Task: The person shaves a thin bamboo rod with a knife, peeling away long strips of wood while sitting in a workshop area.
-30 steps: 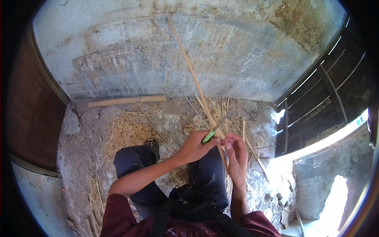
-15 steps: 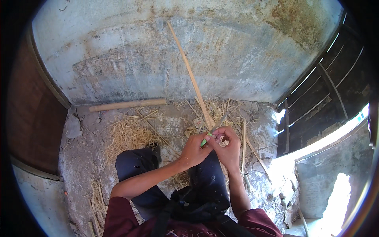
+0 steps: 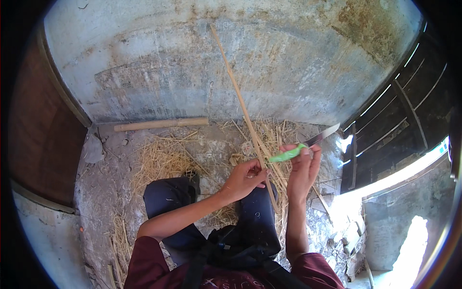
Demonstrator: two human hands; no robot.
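A long, thin bamboo strip (image 3: 236, 86) slants up from my right thigh toward the wall, its far tip high in the picture. Near its lower end my left hand (image 3: 246, 180) pinches the strip between thumb and fingers. To the right of it, my right hand (image 3: 303, 168) is raised and closed on a knife (image 3: 288, 154) with a green handle. The pale blade points away to the upper right, clear of the strip. The lower end of the strip sticks out past my left hand, over my right leg.
Heaps of straw-like shavings (image 3: 161, 161) lie on the floor ahead of my legs, with more split strips (image 3: 284, 139) to the right. A bamboo pole (image 3: 161, 124) rests along the foot of the stained wall (image 3: 159, 72). Rubble (image 3: 353, 238) sits at the right, below a dark slatted panel (image 3: 390, 125).
My right hand has moved right, away from my left hand, and turned the knife so its handle shows fully. My left hand now grips the strip alone. The strip looks narrower, turned more edge-on.
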